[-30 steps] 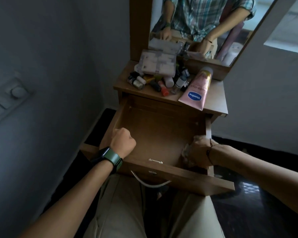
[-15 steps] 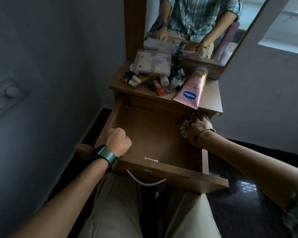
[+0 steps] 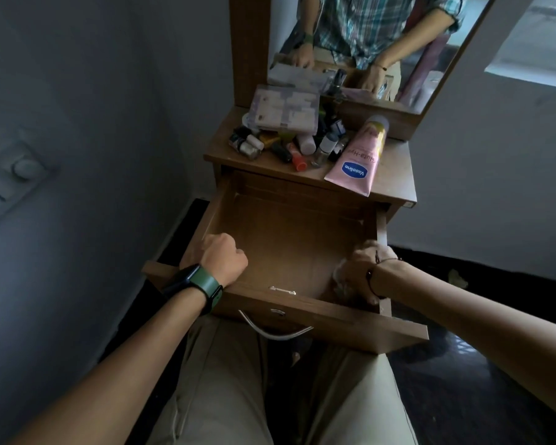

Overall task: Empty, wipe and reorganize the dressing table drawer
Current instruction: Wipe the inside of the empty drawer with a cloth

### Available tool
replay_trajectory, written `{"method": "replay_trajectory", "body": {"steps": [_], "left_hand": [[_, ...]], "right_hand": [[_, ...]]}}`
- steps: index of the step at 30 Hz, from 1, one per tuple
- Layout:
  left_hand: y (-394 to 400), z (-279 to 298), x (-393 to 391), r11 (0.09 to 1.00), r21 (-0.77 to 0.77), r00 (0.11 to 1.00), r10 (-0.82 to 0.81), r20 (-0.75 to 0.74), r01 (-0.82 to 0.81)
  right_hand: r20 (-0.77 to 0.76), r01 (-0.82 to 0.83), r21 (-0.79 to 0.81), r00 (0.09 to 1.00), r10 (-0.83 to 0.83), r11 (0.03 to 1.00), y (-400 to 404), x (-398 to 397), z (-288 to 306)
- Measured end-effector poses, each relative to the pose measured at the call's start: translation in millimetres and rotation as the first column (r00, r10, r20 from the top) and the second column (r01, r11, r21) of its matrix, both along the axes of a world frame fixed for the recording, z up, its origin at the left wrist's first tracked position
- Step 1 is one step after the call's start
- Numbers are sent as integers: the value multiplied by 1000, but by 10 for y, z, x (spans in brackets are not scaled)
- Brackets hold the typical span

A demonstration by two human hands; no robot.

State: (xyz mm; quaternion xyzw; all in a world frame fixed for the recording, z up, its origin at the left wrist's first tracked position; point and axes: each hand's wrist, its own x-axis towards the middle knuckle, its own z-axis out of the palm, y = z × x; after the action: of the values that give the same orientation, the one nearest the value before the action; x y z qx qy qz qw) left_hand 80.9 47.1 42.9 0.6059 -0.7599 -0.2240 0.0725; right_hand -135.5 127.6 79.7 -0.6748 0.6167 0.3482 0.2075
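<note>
- The drawer point(image 3: 289, 252) stood pulled far out under the bench point(image 3: 395, 175), emptied.
- Left hand point(image 3: 220, 258), fisted on its side wall, steadied it.
- Right hand point(image 3: 363, 271) clutched a pale cloth point(image 3: 339, 274) in the drawer's near corner.
- A hard wipe could jolt the bench, and the overhanging Vaseline tube point(image 3: 355, 162) would probably drop into the drawer.

Head camera looks steeply down, close over the open drawer point(image 3: 289, 252) (single view only).

Brown drawer point(image 3: 289, 252), pink tube point(image 3: 357, 160), green watch strap point(image 3: 207, 289), possibly whitish cloth point(image 3: 339, 274).

bottles point(image 3: 289, 146), tube point(image 3: 357, 159) on tabletop point(image 3: 395, 175) behind open drawer point(image 3: 289, 245).
</note>
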Motion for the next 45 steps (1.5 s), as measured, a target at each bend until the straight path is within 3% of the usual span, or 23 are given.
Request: {"method": "replay_trajectory", "body": {"steps": [1, 5, 7, 10, 14, 18, 20, 21, 22, 24, 26, 28, 31, 33, 35, 38, 39, 40, 42, 43, 45], "left_hand": [[-4, -6, 2, 1000, -5, 1000, 2, -1, -2], [11, 1, -1, 1000, -11, 1000, 0, -8, -1], [-1, -9, 3, 1000, -12, 1000, -1, -12, 1], [-9, -27, 12, 1000, -12, 1000, -4, -27, 4], [13, -11, 12, 1000, 6, 999, 14, -42, -14], [0, -22, 19, 1000, -18, 999, 5, -52, -6], [13, -17, 10, 1000, -6, 998, 10, -56, -10], [17, -16, 7, 1000, -10, 998, 11, -59, -12], [11, -25, 5, 1000, -13, 998, 10, -54, -11], [-4, -45, 10, 1000, -26, 999, -1, -40, 0], [-14, -61, 9, 1000, -27, 999, -3, -35, 3], [-14, -63, 8, 999, -35, 999, -11, -31, 10], [-13, -57, 9, 999, -43, 999, -22, -30, 21], [-12, -55, 7, 999, -33, 999, -23, -28, 23], [-10, -47, 8, 999, -30, 999, -20, -29, 19], [-2, -36, 2, 999, -37, 999, -25, -32, 24], [6, -27, 0, 999, -31, 999, -26, -29, 25], [6, -29, -2, 999, -27, 999, -28, -29, 27], [6, -16, -9, 999, -18, 999, -27, -32, 26], [11, -5, -12, 999, -15, 999, -29, -33, 28], [22, 5, -8, 1000, -7, 999, -29, -37, 29]], "right_hand": [[67, 43, -81, 997, -38, 996, -73, -48, -53], [-314, 52, -406, 930, -192, 913, -298, -203, -183], [-334, 92, -435, 907, -255, 896, -354, -189, -196], [-367, 59, -352, 909, -196, 934, -324, -230, -272], [-55, 185, -251, 977, -205, 950, -247, -198, -335], [-169, 7, -229, 984, -47, 973, -140, -35, -169], [-107, 51, -243, 991, -79, 969, -81, -33, -181], [3, 149, -277, 988, -154, 949, -53, -44, -171], [147, 286, -341, 957, -249, 896, -47, -57, -166], [350, 480, -541, 875, -334, 690, -52, -31, -140], [270, 408, -719, 910, -314, 563, -79, 46, -206], [126, 297, -718, 945, -302, 629, -112, 184, -341], [155, 441, -479, 893, -422, 758, -261, 253, -486], [196, 560, -430, 823, -533, 708, -405, 179, -468], [296, 691, -438, 715, -633, 575, -514, 111, -415], [523, 853, -440, 498, -692, 281, -555, 112, -375], [626, 896, -425, 394, -673, 130, -548, 121, -385], [750, 937, -345, 237, -618, -59, -537, 144, -378], [924, 904, -32, -136, -357, -427, -580, 221, -348], [938, 826, 149, -291, -185, -543, -629, 271, -325], [860, 639, 458, -494, 126, -618, -742, 367, -260]]}}
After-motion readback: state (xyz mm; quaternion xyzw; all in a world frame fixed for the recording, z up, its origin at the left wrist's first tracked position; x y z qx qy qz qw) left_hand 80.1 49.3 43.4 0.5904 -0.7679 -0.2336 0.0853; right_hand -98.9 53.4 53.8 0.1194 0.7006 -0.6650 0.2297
